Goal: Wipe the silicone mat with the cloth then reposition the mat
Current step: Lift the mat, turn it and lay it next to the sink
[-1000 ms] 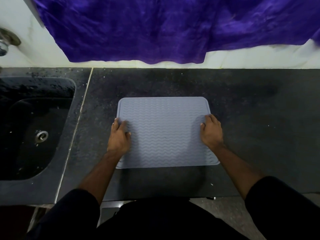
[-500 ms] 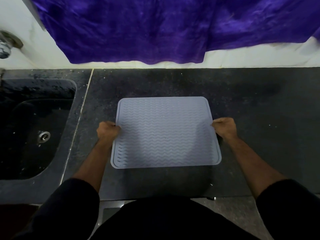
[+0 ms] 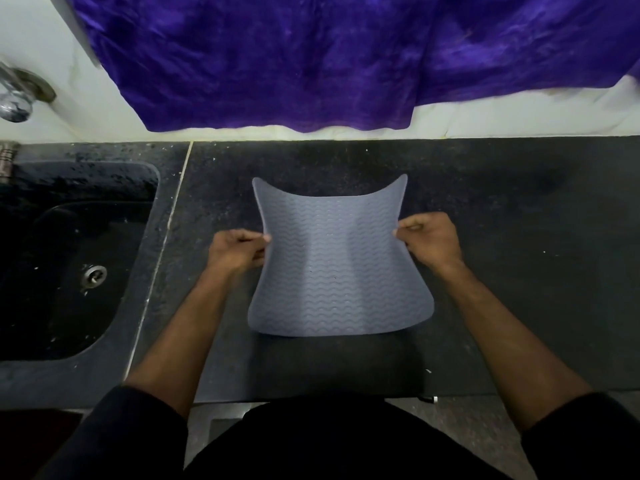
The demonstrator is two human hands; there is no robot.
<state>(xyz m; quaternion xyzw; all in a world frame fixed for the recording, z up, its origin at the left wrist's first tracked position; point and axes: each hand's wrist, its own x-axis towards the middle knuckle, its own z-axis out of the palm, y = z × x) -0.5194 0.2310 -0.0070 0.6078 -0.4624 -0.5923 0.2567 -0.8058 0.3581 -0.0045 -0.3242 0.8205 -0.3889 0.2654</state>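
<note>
The grey silicone mat [image 3: 336,265] with a wavy ribbed pattern is lifted off the dark counter [image 3: 519,271] and sags in the middle, its far corners curling up. My left hand [image 3: 239,251] pinches its left edge and my right hand [image 3: 429,242] pinches its right edge, both closed on the mat. A large purple cloth [image 3: 311,57] hangs over the white wall behind the counter, apart from both hands.
A black sink [image 3: 62,258] with a metal drain lies to the left, with a chrome tap [image 3: 17,98] at the wall above it. The counter's front edge runs just in front of my body.
My hands went from resting flat on the mat to gripping its side edges, then lifted it so it bends and narrows between them.
</note>
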